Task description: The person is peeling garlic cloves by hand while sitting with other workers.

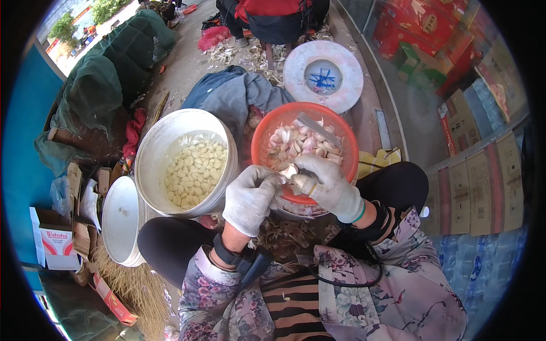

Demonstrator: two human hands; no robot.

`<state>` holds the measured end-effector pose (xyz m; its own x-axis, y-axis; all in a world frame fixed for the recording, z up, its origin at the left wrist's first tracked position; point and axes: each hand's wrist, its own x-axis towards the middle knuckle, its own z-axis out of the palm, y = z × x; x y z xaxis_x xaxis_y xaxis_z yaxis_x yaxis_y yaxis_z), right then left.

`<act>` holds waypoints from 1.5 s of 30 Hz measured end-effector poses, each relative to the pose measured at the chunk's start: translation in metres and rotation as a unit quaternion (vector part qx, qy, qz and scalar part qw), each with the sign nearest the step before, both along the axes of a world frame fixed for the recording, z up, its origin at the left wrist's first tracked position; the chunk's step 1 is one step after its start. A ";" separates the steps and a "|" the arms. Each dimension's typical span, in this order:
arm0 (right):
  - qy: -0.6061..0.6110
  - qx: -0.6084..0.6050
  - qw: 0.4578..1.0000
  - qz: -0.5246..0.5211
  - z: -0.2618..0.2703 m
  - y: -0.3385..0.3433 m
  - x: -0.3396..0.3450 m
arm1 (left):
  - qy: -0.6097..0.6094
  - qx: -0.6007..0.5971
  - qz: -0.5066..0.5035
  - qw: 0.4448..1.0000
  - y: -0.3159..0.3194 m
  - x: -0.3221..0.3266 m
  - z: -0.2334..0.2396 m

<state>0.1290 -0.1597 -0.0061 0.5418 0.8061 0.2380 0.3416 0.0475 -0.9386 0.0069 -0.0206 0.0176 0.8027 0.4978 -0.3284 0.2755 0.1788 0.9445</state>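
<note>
Over the near rim of an orange plastic colander [350, 138], my gloved hands meet around a garlic clove [289, 171]. My right hand [335, 187] has the clove between its fingers. The fingertips of my left hand [252, 198] pinch a bit of skin at the clove's lower left side. Unpeeled cloves [298, 140] fill the colander, and a flat metal blade [318, 130] lies across them. To the left, a white bucket [143, 149] holds peeled cloves [196, 174] in liquid. Whether the right hand holds anything more is hidden.
Beside the large bucket stands a smaller white bucket [121, 221]. A broom's bristles [128, 290] and cardboard boxes [55, 243] lie at left. Beyond the colander are a grey-blue cloth [230, 91], a round white lid-like thing [354, 76] and a seated person [273, 19]. Glass borders the right.
</note>
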 end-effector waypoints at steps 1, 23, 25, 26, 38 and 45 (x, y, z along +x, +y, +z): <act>0.000 0.000 1.000 0.000 0.002 0.000 0.000 | 0.000 0.000 0.000 1.000 0.000 0.000 -0.005; -0.259 0.001 0.966 -0.003 -0.003 0.005 -0.005 | -0.120 0.202 0.048 0.971 -0.005 -0.003 -0.027; -0.235 0.009 0.972 0.003 0.002 0.004 -0.003 | -0.110 0.075 0.052 0.990 0.003 -0.004 -0.021; -0.152 0.012 0.988 0.031 0.003 0.001 0.000 | -0.099 -0.054 0.053 0.992 0.007 -0.004 -0.019; 0.022 0.021 0.998 0.052 -0.002 -0.004 0.002 | -0.158 -0.116 -0.003 0.981 -0.001 -0.005 -0.017; -0.095 -0.004 0.995 0.033 0.010 0.000 -0.005 | -0.104 0.023 0.035 0.994 -0.007 -0.001 -0.033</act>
